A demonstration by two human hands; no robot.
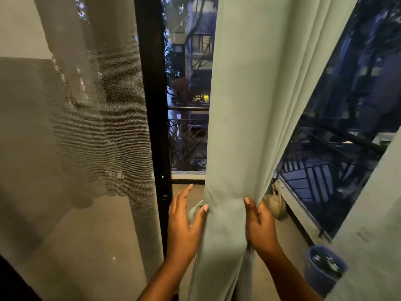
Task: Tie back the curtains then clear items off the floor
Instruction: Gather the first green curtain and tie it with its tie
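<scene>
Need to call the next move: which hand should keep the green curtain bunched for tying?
Right. The right hand already grips the green curtain at its gathered edge; the left hand is open, only touching it.

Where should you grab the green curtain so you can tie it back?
Probably at the narrow gathered part of the green curtain, where its folds are already bunched. Come from both sides: the right hand already pinches the right edge there, and the left hand, fingers straight, touches the left edge. Higher up the cloth spreads wider, so it looks harder to wrap.
</scene>
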